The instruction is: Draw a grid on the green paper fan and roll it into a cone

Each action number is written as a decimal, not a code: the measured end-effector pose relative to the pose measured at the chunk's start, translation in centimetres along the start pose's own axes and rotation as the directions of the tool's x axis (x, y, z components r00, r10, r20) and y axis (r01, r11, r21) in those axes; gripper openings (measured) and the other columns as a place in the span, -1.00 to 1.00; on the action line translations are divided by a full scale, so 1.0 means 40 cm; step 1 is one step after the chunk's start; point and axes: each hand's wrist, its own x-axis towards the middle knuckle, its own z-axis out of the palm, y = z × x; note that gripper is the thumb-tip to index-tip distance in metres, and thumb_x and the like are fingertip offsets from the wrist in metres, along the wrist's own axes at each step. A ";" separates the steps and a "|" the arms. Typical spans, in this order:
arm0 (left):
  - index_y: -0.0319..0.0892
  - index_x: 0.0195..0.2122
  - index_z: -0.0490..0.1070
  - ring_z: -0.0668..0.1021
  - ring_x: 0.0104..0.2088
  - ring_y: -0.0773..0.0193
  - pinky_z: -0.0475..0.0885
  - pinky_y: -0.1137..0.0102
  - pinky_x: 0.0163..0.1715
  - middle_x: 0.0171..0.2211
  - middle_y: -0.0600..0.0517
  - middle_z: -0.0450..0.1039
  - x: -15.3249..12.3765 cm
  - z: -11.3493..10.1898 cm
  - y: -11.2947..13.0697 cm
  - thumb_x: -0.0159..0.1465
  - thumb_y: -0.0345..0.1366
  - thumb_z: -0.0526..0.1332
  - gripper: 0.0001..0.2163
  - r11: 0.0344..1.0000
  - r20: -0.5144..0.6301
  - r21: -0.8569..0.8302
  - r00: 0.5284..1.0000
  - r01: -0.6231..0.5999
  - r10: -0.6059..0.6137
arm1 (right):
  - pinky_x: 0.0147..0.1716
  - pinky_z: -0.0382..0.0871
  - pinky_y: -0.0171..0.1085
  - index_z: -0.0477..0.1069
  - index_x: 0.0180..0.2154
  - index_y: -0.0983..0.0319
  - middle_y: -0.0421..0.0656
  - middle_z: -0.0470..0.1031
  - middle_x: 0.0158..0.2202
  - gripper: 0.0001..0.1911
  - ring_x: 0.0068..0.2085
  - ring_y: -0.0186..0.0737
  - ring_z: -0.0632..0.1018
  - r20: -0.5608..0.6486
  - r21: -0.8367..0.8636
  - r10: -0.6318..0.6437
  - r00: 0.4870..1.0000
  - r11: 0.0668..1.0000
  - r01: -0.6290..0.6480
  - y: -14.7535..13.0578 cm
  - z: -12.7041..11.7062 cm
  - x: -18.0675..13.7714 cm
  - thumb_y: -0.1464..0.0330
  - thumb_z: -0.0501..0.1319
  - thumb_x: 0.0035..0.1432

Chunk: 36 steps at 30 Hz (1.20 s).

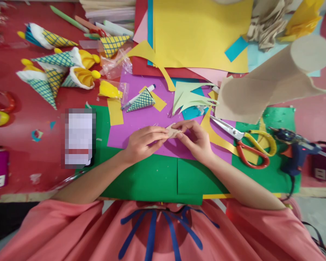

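A small piece of beige paper (172, 131) is held between my two hands above the purple sheet (157, 143). My left hand (143, 143) pinches its left end with the fingers stretched along it. At its right end, the thumb and forefinger of my right hand (196, 140) are closed on it. Just beyond lies a small green paper cone (141, 100) with a blue lattice pattern, beside a marker (151, 88). Pale green paper cut into spikes (186, 96) is behind my hands. To the right are scissors (235, 133) with yellow and red handles, blades partly apart.
A hot glue gun (297, 157) lies at the right, near a roll of brown paper (250, 90). Several finished cones (53, 59) sit at the back left. A phone (80, 139) rests near my left forearm. Yellow sheets (198, 32) are stacked at the back.
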 end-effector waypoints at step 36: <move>-0.16 -0.05 0.37 0.63 -0.37 0.33 0.56 0.48 -0.37 -0.28 0.01 0.58 -0.008 0.015 0.005 0.26 -0.23 0.22 -0.74 0.487 0.380 -0.578 0.744 0.655 -0.550 | -0.25 0.42 -0.35 0.35 -0.13 0.20 -0.18 0.49 -0.26 -0.81 -0.28 -0.38 0.52 0.032 0.061 0.156 0.987 0.986 -0.158 -0.003 0.005 -0.007 0.27 0.11 0.26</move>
